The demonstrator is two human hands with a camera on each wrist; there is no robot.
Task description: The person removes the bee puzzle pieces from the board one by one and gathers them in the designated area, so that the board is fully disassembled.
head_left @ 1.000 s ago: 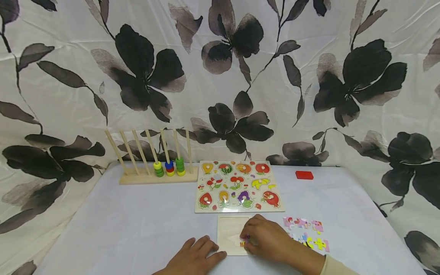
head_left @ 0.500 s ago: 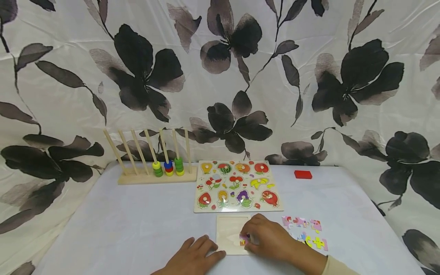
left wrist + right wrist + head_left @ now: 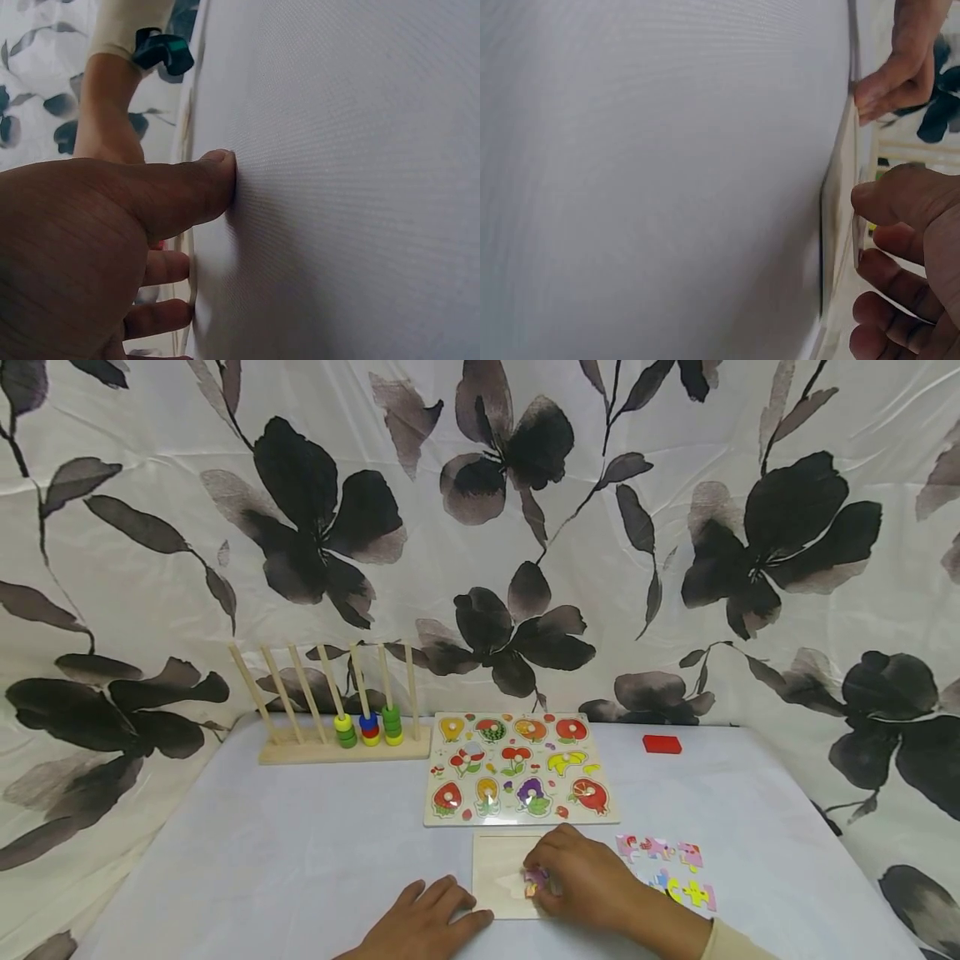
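A small wooden puzzle tray (image 3: 495, 868) with a raised rim lies flat at the front middle of the table. Over its right side, my right hand (image 3: 581, 881) pinches a purple and orange jigsaw piece (image 3: 534, 885) between thumb and fingers. The right wrist view shows this piece (image 3: 857, 241) edge-on, close above the tray; whether it touches the tray's floor I cannot tell. My left hand (image 3: 427, 920) has its fingers spread, and its thumb rests at the tray's lower left edge. Several loose pink and yellow jigsaw pieces (image 3: 696, 893) lie right of the right hand, partly hidden by it.
Behind the tray lies a larger fruit peg puzzle board (image 3: 522, 768). A wooden peg rack (image 3: 345, 753) with coloured rings stands at the back left. A red block (image 3: 662, 744) is at the back right. Floral cloth (image 3: 480, 552) hangs behind the table.
The jigsaw piece has shifted and turned slightly in my right fingertips, so more of its purple part shows. My left hand has stayed by the tray.
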